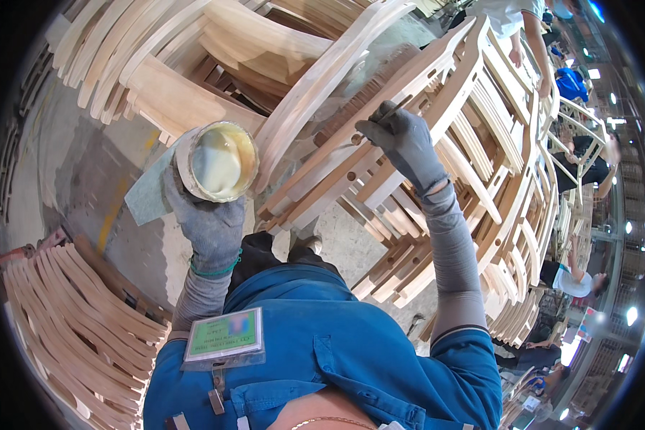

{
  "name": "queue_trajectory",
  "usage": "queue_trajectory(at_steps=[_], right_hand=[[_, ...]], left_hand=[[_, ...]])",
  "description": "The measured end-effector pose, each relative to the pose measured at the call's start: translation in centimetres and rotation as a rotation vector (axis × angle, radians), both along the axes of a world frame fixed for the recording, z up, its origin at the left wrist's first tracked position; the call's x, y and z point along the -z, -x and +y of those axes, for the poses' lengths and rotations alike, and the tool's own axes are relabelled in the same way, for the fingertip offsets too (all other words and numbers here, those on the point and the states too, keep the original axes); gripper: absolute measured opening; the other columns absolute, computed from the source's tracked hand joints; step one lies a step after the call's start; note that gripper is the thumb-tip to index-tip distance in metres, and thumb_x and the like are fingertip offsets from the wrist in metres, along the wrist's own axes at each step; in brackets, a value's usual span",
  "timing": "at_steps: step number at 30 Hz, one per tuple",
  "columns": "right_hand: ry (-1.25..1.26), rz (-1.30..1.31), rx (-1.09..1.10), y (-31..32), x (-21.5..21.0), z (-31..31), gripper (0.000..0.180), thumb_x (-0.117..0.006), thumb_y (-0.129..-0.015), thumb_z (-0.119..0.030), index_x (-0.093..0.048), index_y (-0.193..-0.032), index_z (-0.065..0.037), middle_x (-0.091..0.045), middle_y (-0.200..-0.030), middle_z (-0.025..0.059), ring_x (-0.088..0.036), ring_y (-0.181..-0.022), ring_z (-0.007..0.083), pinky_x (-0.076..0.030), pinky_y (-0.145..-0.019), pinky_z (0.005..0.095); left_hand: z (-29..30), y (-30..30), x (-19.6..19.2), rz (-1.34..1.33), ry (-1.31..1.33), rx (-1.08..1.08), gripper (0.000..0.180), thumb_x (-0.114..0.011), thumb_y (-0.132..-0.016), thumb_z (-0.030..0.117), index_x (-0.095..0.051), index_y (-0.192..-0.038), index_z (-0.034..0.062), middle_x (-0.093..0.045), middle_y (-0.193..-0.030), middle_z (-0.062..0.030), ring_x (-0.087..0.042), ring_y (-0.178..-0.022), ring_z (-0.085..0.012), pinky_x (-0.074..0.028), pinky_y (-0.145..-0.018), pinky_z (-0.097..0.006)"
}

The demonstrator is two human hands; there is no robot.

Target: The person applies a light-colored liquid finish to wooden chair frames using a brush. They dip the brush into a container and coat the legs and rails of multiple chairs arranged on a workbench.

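Observation:
My left hand (208, 222), in a grey glove with a green band at the wrist, is closed around a round tub (186, 166). Inside the tub is a creamy, off-white liquid (218, 166), and its rim is crusted with yellowish residue. A sheet of grey-green cloth or paper (149, 188) sticks out beside the tub at the same hand. My right hand (406, 142), gloved too, pinches a thin dark stick (397, 107); its working end cannot be made out. That hand is over long pale wooden rails (337, 168) with round holes along them.
Curved wooden parts (172, 89) are stacked at the upper left, and more (86, 322) at the lower left. Wooden frames (473, 86) reach along the right. A co-worker's arm (536, 46) shows at the top right; other people are farther back.

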State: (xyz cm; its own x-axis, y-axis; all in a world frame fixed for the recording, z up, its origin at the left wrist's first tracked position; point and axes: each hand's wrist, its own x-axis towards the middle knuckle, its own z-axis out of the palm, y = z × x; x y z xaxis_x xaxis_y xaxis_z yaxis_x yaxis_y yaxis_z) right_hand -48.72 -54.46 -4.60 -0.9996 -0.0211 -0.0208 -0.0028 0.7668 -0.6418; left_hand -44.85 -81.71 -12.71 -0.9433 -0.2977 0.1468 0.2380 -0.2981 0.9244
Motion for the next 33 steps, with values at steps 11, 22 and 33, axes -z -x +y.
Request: queue_trajectory(at_steps=[11,22,33], right_hand=[[0.299,0.251,0.163,-3.4,-1.2,1.8,0.014,-0.064,-0.079,-0.012,-0.067,-0.088,-0.001,-0.065,-0.077,0.0095,-0.063,-0.071,0.0154,-0.049,-0.067,0.0268],[0.913,0.602,0.187,-13.8,-7.1,-4.5,0.018,-0.063,-0.077,0.007,-0.054,-0.093,0.007,-0.063,-0.091,0.0199,-0.065,-0.079,0.0243,-0.056,-0.073,0.0344],[0.747,0.748,0.222,-16.6,-5.5,-4.8,0.017,-0.062,-0.080,0.001,-0.052,-0.094,0.004,-0.060,-0.086,0.0239,-0.063,-0.081,0.0325,-0.056,-0.067,0.0440]], left_hand=[[1.9,-0.2,-1.8,0.247,0.430,0.032,0.085,-0.074,-0.065,-0.002,-0.023,-0.133,-0.0022,-0.035,-0.131,-0.0160,-0.041,-0.119,-0.0249,-0.037,-0.100,-0.037],[6.2,-1.2,-5.3,0.134,-0.646,0.963,0.047,-0.040,-0.094,0.036,-0.026,-0.137,0.0263,-0.030,-0.139,-0.0068,-0.037,-0.125,-0.0273,-0.040,-0.099,-0.045],[8.2,-1.8,-6.6,0.065,-0.806,1.009,0.064,-0.047,-0.086,0.039,-0.018,-0.138,0.0134,-0.031,-0.136,-0.0118,-0.040,-0.120,-0.0271,-0.034,-0.103,-0.041]])
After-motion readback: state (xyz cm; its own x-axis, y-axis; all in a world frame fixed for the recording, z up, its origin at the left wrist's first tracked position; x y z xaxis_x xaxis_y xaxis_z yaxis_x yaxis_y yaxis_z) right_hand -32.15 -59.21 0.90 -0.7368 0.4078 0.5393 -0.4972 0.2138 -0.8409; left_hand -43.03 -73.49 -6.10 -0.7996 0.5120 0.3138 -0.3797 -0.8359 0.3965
